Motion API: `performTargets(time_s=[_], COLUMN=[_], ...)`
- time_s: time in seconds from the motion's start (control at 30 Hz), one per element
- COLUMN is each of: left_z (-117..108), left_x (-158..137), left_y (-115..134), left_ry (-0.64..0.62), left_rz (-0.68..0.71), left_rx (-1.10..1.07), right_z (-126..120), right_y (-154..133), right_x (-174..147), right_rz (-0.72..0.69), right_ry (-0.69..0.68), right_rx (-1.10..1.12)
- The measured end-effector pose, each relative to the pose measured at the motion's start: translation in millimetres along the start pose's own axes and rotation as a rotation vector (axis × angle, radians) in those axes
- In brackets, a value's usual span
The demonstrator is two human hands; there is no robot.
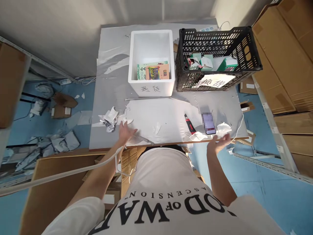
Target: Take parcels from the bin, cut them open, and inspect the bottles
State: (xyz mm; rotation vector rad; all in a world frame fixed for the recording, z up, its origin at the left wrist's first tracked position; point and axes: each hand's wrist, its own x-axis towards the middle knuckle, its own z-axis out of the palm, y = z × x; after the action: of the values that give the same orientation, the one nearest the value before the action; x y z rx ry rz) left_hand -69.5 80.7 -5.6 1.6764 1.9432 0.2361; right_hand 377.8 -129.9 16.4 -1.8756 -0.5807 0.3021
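My left hand (126, 133) rests low over the left front of the table, its fingers apart and nothing held in them. Just beyond its fingertips lie torn white paper scraps (110, 119). At the front right edge my right hand (219, 143) is open, palm partly turned up, holding nothing that I can see. Nearest to it is a crumpled white paper scrap (223, 129). A phone (208, 123) lies just left of that scrap, and a red and black utility knife (190, 124) lies further left. Another paper scrap (198, 136) sits below the knife.
A white foam box (151, 88) holding flat colourful packs stands at the back. Beside it is a black plastic crate (244, 65) with green-white boxes. A white cable (80, 168) crosses my left forearm. Cardboard boxes (276, 58) are stacked on the right; a large carton (56, 182) stands below left.
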Motion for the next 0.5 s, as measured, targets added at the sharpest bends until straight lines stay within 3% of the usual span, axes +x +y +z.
performTargets(time_s=[0.03, 0.07, 0.13, 0.2, 0.37, 0.5], left_z=[-8.9, -17.6, -32.1, -41.6, -46.6, -37.6], left_x=[13.2, 25.9, 48.6, 66.5, 97.5, 115.6], left_y=[-3.7, -7.7, -16.8, -27.5, -52.3, -57.5], left_ry=[0.011, 0.023, 0.071, 0.139, 0.272, 0.117], left_rz=[-0.088, -0.197, -0.397, -0.507, -0.522, -0.613], left_rx=[0.026, 0.046, 0.049, -0.009, -0.126, 0.008], right_z=[18.4, 36.9, 70.6, 97.3, 141.8, 181.5], right_y=[-5.9, -11.2, -19.5, -24.1, -28.3, -32.4], right_x=[-1.4, -5.2, -18.6, -36.1, -74.9, -92.3], right_rz=[-0.018, -0.026, 0.001, -0.002, -0.047, -0.154], right_ry=[0.016, -0.055, -0.321, -0.566, -0.998, -1.182], right_rx=[-0.017, -0.020, -0.027, -0.070, -0.343, -0.626])
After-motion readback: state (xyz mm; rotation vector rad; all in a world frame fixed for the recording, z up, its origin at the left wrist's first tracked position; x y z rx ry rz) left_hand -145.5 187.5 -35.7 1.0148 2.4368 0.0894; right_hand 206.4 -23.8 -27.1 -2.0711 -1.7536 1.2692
